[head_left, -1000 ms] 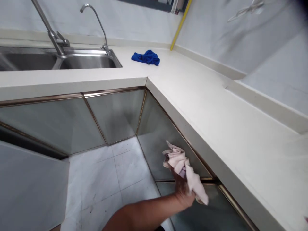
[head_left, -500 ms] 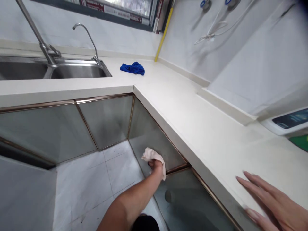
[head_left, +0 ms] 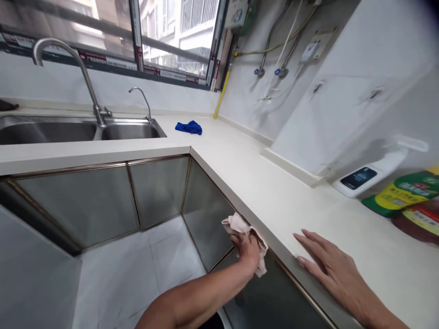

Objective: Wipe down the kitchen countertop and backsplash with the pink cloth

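Pale cloth [head_left: 237, 223] is shifting up cabinet door [head_left: 209, 203] to its top edge; left hand [head_left: 248, 249] is gripping it. Right hand [head_left: 333, 267] is lying open to left hand's right, at surface [head_left: 247, 180] edge. Blue cloth [head_left: 189, 127] is sitting ahead of both.

Print is too blurred to read on the spray bottle [head_left: 361, 177], the green bottle [head_left: 406, 191] and brown bottle [head_left: 419, 223] right of it, and the window frame [head_left: 120, 63] left of that spray bottle.

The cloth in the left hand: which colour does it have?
Pale pinkish cream; the cloth shows best in the head view.
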`<state>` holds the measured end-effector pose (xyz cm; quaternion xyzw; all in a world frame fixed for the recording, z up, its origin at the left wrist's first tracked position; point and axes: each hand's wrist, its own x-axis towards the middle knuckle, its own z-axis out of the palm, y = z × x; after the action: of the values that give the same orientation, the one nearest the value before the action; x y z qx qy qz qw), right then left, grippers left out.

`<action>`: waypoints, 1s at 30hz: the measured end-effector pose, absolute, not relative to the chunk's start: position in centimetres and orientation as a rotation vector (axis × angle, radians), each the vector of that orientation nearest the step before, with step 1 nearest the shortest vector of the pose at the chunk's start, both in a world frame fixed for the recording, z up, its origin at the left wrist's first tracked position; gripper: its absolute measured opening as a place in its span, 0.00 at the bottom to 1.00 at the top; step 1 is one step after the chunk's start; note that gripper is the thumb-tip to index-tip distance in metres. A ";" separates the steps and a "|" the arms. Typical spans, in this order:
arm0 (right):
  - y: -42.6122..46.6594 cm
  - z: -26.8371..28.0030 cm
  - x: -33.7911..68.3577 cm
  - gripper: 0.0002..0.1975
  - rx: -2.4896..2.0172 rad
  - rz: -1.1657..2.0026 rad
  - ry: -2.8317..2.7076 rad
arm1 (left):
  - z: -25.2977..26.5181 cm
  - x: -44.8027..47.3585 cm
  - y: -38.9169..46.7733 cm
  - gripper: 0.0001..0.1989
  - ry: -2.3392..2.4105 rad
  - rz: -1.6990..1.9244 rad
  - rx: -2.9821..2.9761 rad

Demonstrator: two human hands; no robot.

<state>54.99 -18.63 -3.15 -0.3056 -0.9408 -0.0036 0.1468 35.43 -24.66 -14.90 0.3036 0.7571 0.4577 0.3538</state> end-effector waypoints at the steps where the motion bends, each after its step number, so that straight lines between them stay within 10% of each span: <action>1: -18.6 -3.2 55.0 0.29 -0.883 -0.012 -2.705 | -14.7 35.3 -25.5 0.31 1.980 1.178 0.829; 10: -18.7 -3.2 54.5 0.29 -0.918 0.027 -2.700 | -14.8 24.6 -33.7 0.40 2.075 0.761 1.327; 21: -19.8 -2.9 53.9 0.34 -0.983 0.008 -2.691 | -7.8 17.2 -36.3 0.09 2.225 0.875 1.406; 30: -21.9 -4.2 68.1 0.25 -0.906 -0.005 -2.577 | 5.3 15.8 -32.4 0.26 2.440 1.442 1.482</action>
<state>68.09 -21.93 -4.25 -0.3248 -0.9237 -0.0016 0.2033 15.82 -32.42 5.29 0.4632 0.7625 0.4507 -0.0286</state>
